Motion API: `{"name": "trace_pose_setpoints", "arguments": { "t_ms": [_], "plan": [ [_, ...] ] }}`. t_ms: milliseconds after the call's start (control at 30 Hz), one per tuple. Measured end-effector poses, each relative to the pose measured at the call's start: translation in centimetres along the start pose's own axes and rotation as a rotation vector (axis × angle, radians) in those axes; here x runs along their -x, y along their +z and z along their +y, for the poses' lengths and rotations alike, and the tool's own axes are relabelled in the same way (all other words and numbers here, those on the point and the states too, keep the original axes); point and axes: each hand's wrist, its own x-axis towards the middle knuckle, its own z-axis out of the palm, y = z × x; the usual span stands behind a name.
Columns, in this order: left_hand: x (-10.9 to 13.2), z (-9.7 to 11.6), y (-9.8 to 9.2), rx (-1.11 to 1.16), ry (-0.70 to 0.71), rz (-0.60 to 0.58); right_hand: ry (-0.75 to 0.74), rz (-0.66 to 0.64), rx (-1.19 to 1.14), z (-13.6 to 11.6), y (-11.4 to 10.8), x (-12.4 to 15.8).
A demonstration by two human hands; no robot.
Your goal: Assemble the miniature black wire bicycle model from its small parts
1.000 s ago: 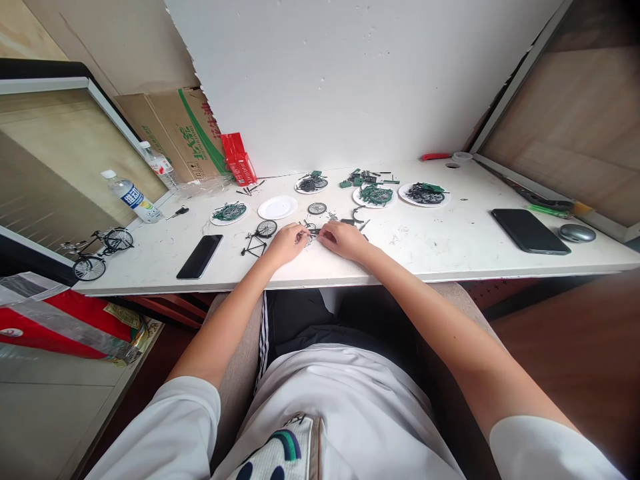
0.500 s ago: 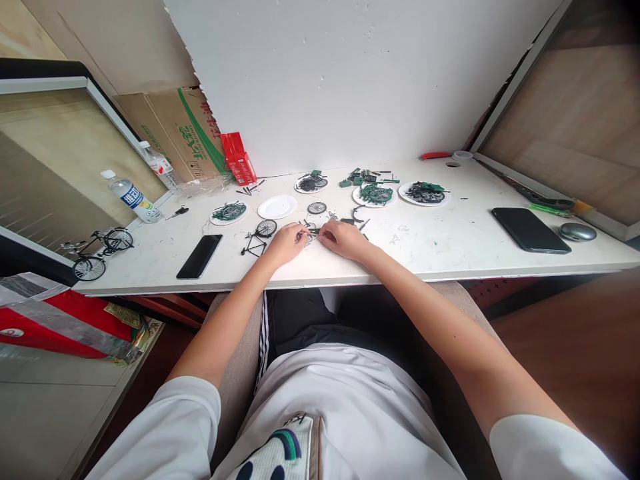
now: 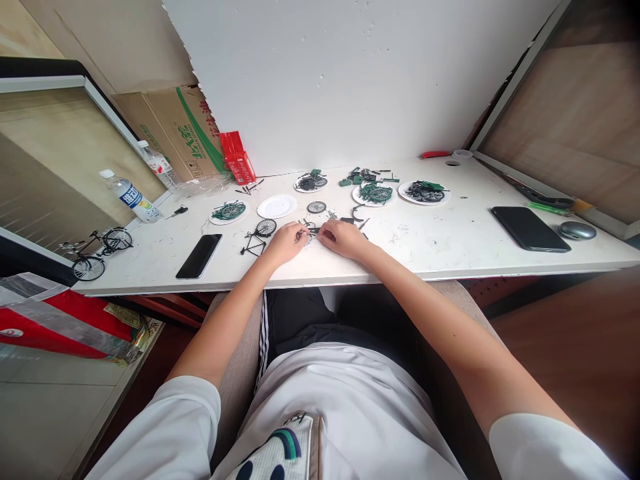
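Close together over the white tabletop, my two hands pinch at small dark parts. My left hand (image 3: 289, 241) is closed, its fingertips on a tiny piece too small to name. Fingers bent, my right hand (image 3: 343, 238) grips a thin dark model bicycle part, mostly hidden under the fingers. Left of my left hand lie a black model bicycle frame (image 3: 254, 245) and a model wheel (image 3: 265, 228) touching it. Another loose wheel (image 3: 317, 207) rests just beyond the hands. Small black pieces (image 3: 359, 213) lie past my right hand.
Paper plates with green and black parts (image 3: 375, 194) stand behind, near a bare white plate (image 3: 277, 206). An assembled model bicycle (image 3: 103, 253) and a phone (image 3: 199, 257) are at left. At right are a black device (image 3: 531, 229) and a mouse (image 3: 577, 231). Bottles (image 3: 131, 197) stand back left.
Both hands stay in nearly the same place and pose. The whole view has shifted very slightly; nothing on the table has visibly moved.
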Motion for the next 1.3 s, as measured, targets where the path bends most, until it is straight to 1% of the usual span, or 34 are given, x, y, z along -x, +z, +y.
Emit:
{"name": "trace_pose_setpoints", "arguments": {
  "t_ms": [800, 1300],
  "plan": [
    [0.02, -0.21, 0.05, 0.000, 0.008, 0.003, -0.038, 0.021, -0.020, 0.22, 0.02, -0.05],
    [0.08, -0.30, 0.09, 0.002, 0.018, 0.012, -0.025, 0.016, -0.007, 0.08, 0.05, -0.04]
  ]
}}
